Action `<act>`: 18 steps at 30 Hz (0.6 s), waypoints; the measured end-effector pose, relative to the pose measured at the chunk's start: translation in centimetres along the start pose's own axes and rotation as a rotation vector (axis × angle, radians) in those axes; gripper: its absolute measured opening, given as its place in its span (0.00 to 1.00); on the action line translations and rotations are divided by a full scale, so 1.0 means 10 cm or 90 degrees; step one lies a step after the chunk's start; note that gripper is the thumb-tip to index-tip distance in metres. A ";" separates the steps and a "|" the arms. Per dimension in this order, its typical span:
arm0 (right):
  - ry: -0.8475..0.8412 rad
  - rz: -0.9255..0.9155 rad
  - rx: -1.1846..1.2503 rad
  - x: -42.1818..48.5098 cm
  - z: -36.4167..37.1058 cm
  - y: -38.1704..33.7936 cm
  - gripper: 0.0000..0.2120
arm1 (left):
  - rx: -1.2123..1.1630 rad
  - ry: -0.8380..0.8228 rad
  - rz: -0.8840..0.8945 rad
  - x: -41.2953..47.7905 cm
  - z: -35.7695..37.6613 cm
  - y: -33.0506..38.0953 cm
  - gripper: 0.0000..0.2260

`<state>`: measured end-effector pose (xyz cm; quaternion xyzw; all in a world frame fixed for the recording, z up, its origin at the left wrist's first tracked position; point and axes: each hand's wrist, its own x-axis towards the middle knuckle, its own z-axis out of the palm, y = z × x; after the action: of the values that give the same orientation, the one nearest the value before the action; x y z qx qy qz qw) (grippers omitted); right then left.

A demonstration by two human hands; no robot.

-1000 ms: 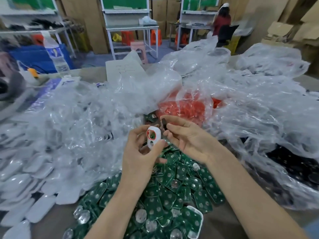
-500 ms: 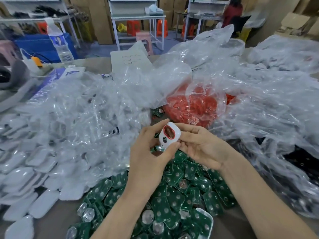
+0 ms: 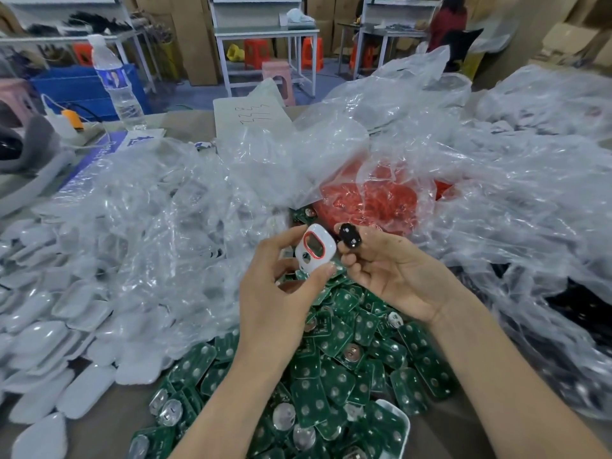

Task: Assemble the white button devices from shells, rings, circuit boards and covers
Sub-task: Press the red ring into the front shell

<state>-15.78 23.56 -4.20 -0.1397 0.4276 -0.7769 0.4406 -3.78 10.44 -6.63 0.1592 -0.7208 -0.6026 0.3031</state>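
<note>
My left hand (image 3: 275,293) pinches a white shell (image 3: 314,248) with a red ring set round its window, held upright between thumb and fingers. Right beside it, my right hand (image 3: 390,276) pinches a small black oval button piece (image 3: 350,235) at its fingertips, palm turned up. The two parts are a finger's width apart. Under both hands lies a heap of green circuit boards (image 3: 331,376). Behind the hands a clear bag holds red rings (image 3: 374,203). White covers (image 3: 49,342) are spread along the left.
Crumpled clear plastic bags (image 3: 165,226) cover most of the table. Black parts (image 3: 579,303) show through plastic at the right. A water bottle (image 3: 116,81) and a paper sheet (image 3: 251,117) stand at the far edge. A person sits at a bench far back.
The camera view dropped and came closer. The hands rose slightly; the white shell turned its ringed window toward me, and the black piece in my right hand came into plain view beside it.
</note>
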 end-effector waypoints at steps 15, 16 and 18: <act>-0.067 -0.046 -0.040 0.01 0.05 0.02 0.15 | 0.009 -0.023 0.029 -0.03 0.04 0.01 0.19; -0.063 -0.070 -0.061 0.00 0.07 0.04 0.14 | 0.011 -0.024 0.031 -0.03 0.03 0.02 0.19; -0.049 -0.128 -0.110 0.00 0.10 0.08 0.13 | 0.013 -0.032 0.031 -0.04 0.03 0.03 0.18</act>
<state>-14.74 22.83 -4.25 -0.2487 0.4593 -0.7715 0.3632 -3.63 10.91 -6.48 0.1297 -0.7379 -0.5914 0.2981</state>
